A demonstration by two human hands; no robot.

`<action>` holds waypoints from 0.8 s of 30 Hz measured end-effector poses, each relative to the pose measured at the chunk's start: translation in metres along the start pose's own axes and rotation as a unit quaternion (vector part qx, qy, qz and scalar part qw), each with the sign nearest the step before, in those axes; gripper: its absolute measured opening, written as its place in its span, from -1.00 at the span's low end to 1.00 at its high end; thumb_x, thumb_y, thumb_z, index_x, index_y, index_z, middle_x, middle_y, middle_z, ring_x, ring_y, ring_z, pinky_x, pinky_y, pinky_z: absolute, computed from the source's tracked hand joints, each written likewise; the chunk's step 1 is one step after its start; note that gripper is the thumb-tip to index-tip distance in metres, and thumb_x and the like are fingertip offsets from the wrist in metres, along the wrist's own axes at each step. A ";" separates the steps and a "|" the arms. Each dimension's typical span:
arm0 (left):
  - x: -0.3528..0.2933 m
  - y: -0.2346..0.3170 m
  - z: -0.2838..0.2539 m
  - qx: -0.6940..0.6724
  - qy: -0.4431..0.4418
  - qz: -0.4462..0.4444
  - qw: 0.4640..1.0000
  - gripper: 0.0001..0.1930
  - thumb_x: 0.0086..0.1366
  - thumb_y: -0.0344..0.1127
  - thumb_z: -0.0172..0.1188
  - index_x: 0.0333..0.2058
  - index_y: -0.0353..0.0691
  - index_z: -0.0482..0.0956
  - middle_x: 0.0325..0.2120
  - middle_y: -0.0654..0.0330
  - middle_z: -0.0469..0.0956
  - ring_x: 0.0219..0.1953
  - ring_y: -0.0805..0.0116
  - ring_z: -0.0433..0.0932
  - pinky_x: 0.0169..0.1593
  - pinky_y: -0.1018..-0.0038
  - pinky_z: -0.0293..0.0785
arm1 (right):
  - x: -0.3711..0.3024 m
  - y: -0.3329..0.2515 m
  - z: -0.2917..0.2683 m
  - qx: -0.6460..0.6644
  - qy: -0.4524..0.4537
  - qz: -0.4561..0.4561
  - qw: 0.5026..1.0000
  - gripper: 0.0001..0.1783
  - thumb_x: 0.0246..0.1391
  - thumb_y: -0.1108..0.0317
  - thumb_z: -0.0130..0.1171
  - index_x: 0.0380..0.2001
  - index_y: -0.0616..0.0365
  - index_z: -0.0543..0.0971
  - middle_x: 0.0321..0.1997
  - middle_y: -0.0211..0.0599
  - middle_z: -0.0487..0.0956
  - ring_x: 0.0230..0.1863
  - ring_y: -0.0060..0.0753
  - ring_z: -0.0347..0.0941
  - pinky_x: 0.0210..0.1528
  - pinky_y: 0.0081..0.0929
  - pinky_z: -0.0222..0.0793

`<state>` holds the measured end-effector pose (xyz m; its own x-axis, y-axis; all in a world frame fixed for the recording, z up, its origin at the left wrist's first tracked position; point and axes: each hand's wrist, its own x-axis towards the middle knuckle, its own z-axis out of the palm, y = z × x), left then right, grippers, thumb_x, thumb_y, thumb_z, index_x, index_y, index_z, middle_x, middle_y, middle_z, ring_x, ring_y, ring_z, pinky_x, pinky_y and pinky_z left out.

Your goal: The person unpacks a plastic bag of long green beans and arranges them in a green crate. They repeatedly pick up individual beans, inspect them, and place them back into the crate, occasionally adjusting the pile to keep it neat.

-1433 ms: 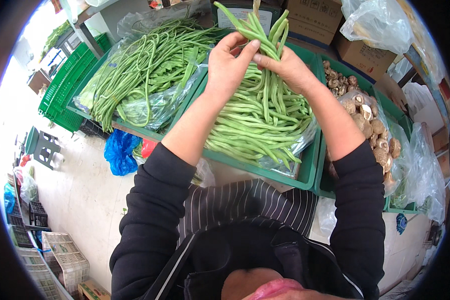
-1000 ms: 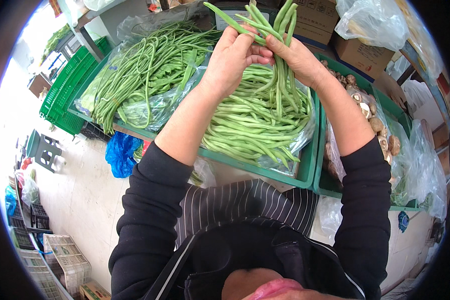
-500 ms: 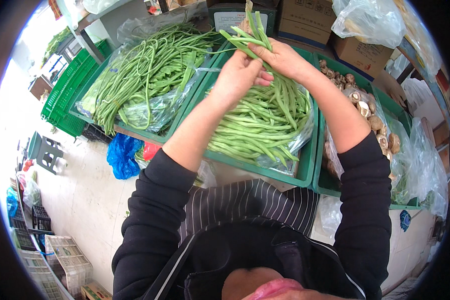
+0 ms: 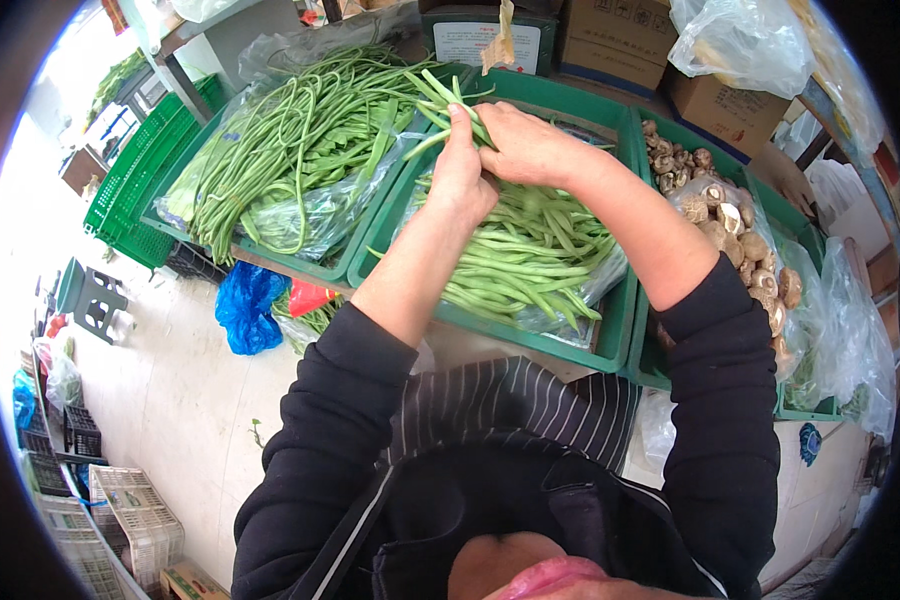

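Note:
Both of my hands meet over a green crate (image 4: 610,345) lined with clear plastic and heaped with green beans (image 4: 530,260). My left hand (image 4: 462,175) and my right hand (image 4: 530,145) are closed together on a bunch of green beans (image 4: 448,98), whose ends stick up and to the left above my fingers. The bunch sits just above the bean pile, near the crate's far left corner.
A second green crate (image 4: 300,265) on the left holds long thin green beans (image 4: 280,150) on plastic. A crate of brown mushrooms (image 4: 740,230) stands on the right. Cardboard boxes (image 4: 620,35) and plastic bags (image 4: 745,40) sit behind. A blue bag (image 4: 245,305) lies on the floor.
My hands, holding the bunch of beans high and upright earlier, have lowered and shifted left toward the crate's far corner. The bunch now tilts to the left.

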<state>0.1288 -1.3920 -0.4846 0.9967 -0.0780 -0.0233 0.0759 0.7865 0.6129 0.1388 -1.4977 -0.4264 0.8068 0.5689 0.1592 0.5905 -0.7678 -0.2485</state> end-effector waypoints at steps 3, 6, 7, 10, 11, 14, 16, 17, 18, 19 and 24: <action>0.002 0.002 -0.010 -0.015 -0.006 0.025 1.000 -0.38 0.37 0.21 -0.08 0.09 -0.25 0.32 0.06 0.10 0.43 0.11 0.21 0.40 0.21 0.18 0.29 | -0.009 0.002 0.003 -0.022 -0.011 -0.042 0.999 -0.25 0.15 0.06 0.06 0.29 0.26 0.16 0.22 0.09 0.30 0.27 0.06 0.23 0.29 -0.20 0.19; 0.000 0.004 -0.016 -0.006 -0.029 0.022 0.999 -0.43 0.32 0.11 0.11 0.04 -0.27 0.35 -0.02 0.10 0.48 0.04 0.15 0.45 0.15 0.18 0.38 | -0.017 0.003 0.008 -0.014 -0.015 -0.075 0.997 -0.12 0.14 0.06 0.12 0.38 0.21 0.00 0.27 0.07 0.23 0.32 0.03 0.16 0.33 -0.25 0.14; 0.000 0.006 -0.016 -0.026 -0.015 0.014 0.999 -0.42 0.27 0.03 0.23 0.04 -0.31 0.34 -0.01 0.10 0.46 0.05 0.17 0.44 0.14 0.16 0.38 | -0.021 0.004 0.009 -0.003 0.002 -0.086 0.996 -0.10 0.13 0.07 0.13 0.39 0.21 -0.01 0.27 0.07 0.23 0.32 0.03 0.16 0.34 -0.25 0.14; -0.001 0.009 -0.017 -0.100 0.004 0.047 0.994 -0.45 0.29 0.00 0.21 0.05 -0.30 0.33 0.00 0.10 0.45 0.07 0.20 0.43 0.14 0.14 0.39 | -0.029 0.008 0.007 0.060 0.029 -0.080 0.995 0.10 -0.05 0.05 0.29 0.39 0.26 -0.10 0.32 0.10 0.18 0.32 0.07 0.17 0.34 -0.25 0.14; 0.000 0.012 -0.016 -0.105 0.021 0.067 0.992 -0.47 0.31 -0.04 0.20 0.08 -0.28 0.31 0.02 0.10 0.43 0.09 0.23 0.41 0.13 0.15 0.39 | -0.032 0.008 0.006 0.044 0.032 -0.056 0.997 0.15 -0.10 0.04 0.32 0.39 0.28 -0.11 0.33 0.11 0.18 0.31 0.08 0.19 0.33 -0.25 0.15; 0.004 0.022 -0.010 -0.182 0.011 0.043 0.982 -0.77 0.29 -0.26 0.23 -0.19 -0.21 0.44 -0.22 0.15 0.55 -0.11 0.25 0.53 0.12 0.13 0.46 | -0.034 0.005 0.000 0.043 0.006 -0.037 0.998 0.21 -0.31 0.10 0.32 0.38 0.27 -0.08 0.15 0.15 0.40 0.04 0.06 0.45 0.12 -0.23 0.38; 0.004 0.029 -0.005 -0.188 0.013 0.040 0.981 -0.83 0.25 -0.32 0.26 -0.25 -0.23 0.50 -0.35 0.22 0.55 -0.29 0.33 0.55 0.05 0.17 0.50 | -0.031 0.004 -0.008 0.037 -0.046 0.012 0.998 0.17 -0.32 0.14 0.30 0.37 0.24 -0.03 0.03 0.12 0.51 -0.04 0.02 0.51 0.03 -0.22 0.43; 0.005 0.032 -0.002 -0.173 -0.011 0.053 0.983 -0.83 0.24 -0.32 0.28 -0.28 -0.23 0.50 -0.37 0.23 0.54 -0.29 0.34 0.53 0.01 0.22 0.52 | -0.031 0.004 -0.013 0.057 -0.006 0.002 0.998 0.13 -0.33 0.17 0.30 0.36 0.18 0.03 -0.08 0.08 0.56 -0.13 0.02 0.54 -0.07 -0.21 0.47; 0.006 0.037 0.002 -0.168 -0.039 0.066 0.983 -0.83 0.22 -0.31 0.30 -0.31 -0.22 0.51 -0.38 0.23 0.54 -0.30 0.34 0.52 -0.04 0.26 0.54 | -0.029 0.002 -0.016 0.064 0.046 -0.011 0.997 0.08 -0.33 0.18 0.28 0.34 0.11 0.09 -0.09 0.02 0.58 -0.13 0.03 0.54 -0.05 -0.22 0.47; 0.008 0.040 0.006 -0.158 -0.069 0.082 0.982 -0.82 0.21 -0.30 0.31 -0.31 -0.22 0.51 -0.38 0.22 0.54 -0.31 0.33 0.52 -0.01 0.26 0.53 | -0.027 0.003 -0.021 0.056 0.068 -0.024 0.996 0.04 -0.33 0.18 0.28 0.33 0.09 0.14 -0.10 -0.02 0.59 -0.12 0.01 0.55 -0.05 -0.23 0.47; 0.021 0.056 0.009 -0.133 -0.047 0.064 0.988 -0.76 0.18 -0.37 0.34 -0.23 -0.30 0.52 -0.25 0.12 0.56 -0.09 0.17 0.53 0.10 0.14 0.47 | -0.020 0.024 -0.047 -0.099 0.082 -0.048 0.991 -0.28 -0.26 0.26 0.23 0.12 0.00 0.38 -0.18 -0.09 0.61 -0.14 -0.02 0.55 -0.12 -0.11 0.46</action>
<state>0.1537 -1.3551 -0.4434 0.9926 -0.0145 0.1209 -0.0324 0.9257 0.3769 0.1378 -1.5409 -0.3902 0.7291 0.5997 0.3297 0.6441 -0.7641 -0.0345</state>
